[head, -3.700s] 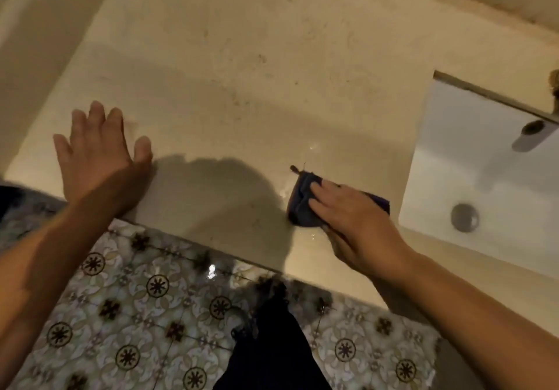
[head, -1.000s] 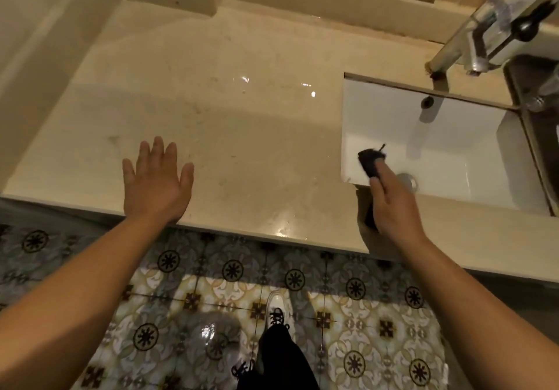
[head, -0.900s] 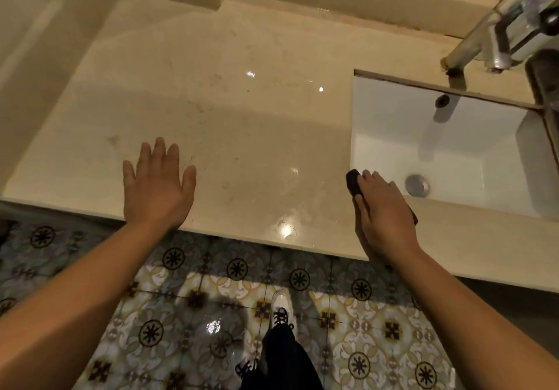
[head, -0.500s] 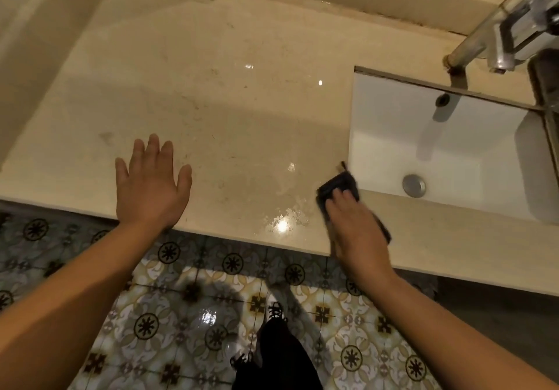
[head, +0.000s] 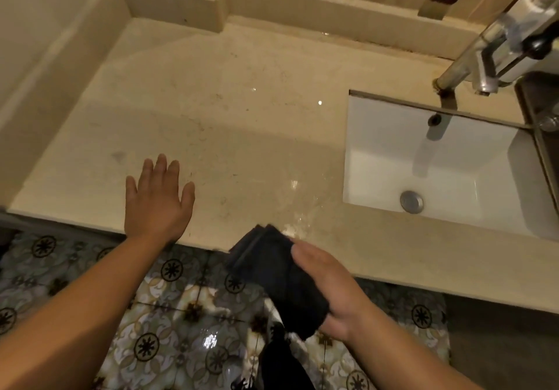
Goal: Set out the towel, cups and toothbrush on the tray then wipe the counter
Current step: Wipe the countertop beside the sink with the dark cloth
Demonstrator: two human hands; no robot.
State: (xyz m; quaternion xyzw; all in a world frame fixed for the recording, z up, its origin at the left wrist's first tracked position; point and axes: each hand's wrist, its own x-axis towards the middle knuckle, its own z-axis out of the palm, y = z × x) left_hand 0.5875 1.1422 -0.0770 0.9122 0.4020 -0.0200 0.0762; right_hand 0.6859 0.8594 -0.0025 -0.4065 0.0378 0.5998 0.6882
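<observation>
Right hand (head: 332,293) clamped round the dark cloth (head: 272,271) at the desk's (head: 242,123) front edge, left hand (head: 157,199) flat and empty; better pressing flatter, overlapping passes toward the sink (head: 378,153).

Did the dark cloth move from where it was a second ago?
Yes. The dark cloth left the sink corner, sliding left and nearer, over the counter front edge.
</observation>
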